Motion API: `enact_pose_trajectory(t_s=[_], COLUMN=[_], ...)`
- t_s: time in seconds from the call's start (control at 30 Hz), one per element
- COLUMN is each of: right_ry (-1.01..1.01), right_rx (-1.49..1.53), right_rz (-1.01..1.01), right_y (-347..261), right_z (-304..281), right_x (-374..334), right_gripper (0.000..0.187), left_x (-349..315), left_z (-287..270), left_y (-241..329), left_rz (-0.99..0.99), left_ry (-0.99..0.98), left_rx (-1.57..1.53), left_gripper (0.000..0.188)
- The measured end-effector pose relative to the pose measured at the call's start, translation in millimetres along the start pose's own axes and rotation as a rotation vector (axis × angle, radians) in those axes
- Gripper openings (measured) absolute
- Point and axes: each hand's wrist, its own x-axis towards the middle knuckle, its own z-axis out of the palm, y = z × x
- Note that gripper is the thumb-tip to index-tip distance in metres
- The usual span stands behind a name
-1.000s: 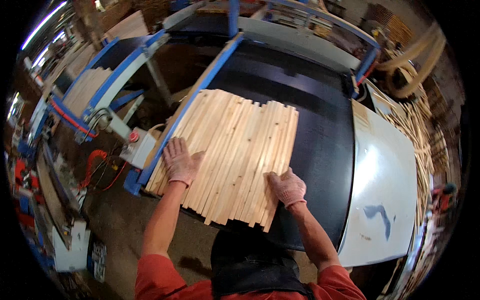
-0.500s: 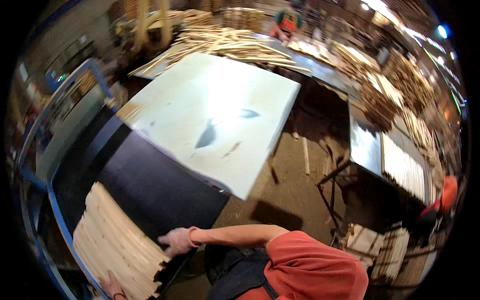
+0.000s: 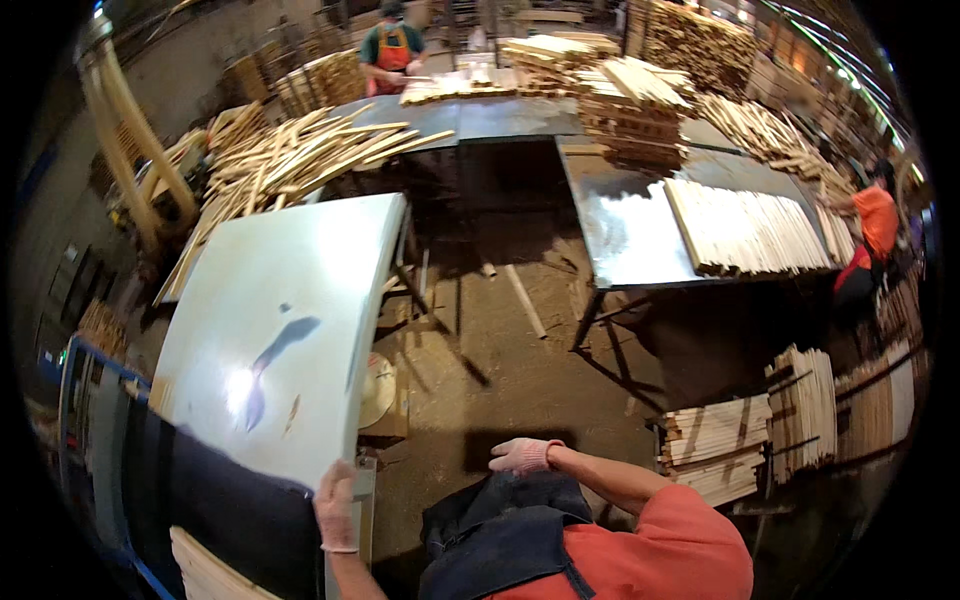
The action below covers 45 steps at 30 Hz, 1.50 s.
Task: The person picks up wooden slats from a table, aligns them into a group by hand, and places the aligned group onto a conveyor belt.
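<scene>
My left hand [image 3: 337, 507], in a pale knit glove, is by the right edge of the white-topped table [image 3: 290, 270], beside the dark sheet [image 3: 230, 510]. Its fingers point forward with nothing in them; I cannot make out whether it touches the edge. In front of my dark apron [image 3: 500, 540] floats my right hand [image 3: 522, 456], gloved too, fingers extended leftward and holding nothing. Part of a batch of light wooden slats [image 3: 210, 570] lies on the dark sheet at the lower left; the rest is cut off by the picture's rim.
Bundled slats [image 3: 715, 435] stand low on the right. A metal table [image 3: 630, 235] carries a row of slats [image 3: 745, 225] and stacked wood [image 3: 632, 125]. One co-worker [image 3: 390, 55] stands at the far table, another [image 3: 872, 225] at far right. Loose sticks [image 3: 285, 155] lie heaped behind the white table.
Both hands have come off the slat batch on the dark sheet. My view has swung right, and my right hand is now in front of my apron.
</scene>
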Motion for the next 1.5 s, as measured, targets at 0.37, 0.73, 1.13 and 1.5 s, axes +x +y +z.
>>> enact_pose_trajectory(t_s=[0.37,0.73,1.13,1.5], right_ry=[0.247,0.533,0.602,0.767], right_rx=[1.053,1.366,0.946,0.088], right_rz=[0.054,0.251,0.093,0.215], right_y=[193.4,189.8,97.2,68.0], right_z=[-113.8,-267.4,-544.7,-791.2], right_x=[-32.9,69.4,183.0,322.0], right_gripper=[0.019,0.017,0.013,0.072], left_x=[121.2,362.2,603.8,774.7], left_z=[249.6,389.9,573.8,674.7], left_y=[-47.0,-99.3,5.4,28.3], left_rz=[-0.264,-0.238,-0.159,-0.570], left_ry=[-0.863,-1.153,-0.950,-0.914], left_rx=[0.696,0.904,0.652,0.752], left_gripper=[0.065,0.073,0.074,0.068])
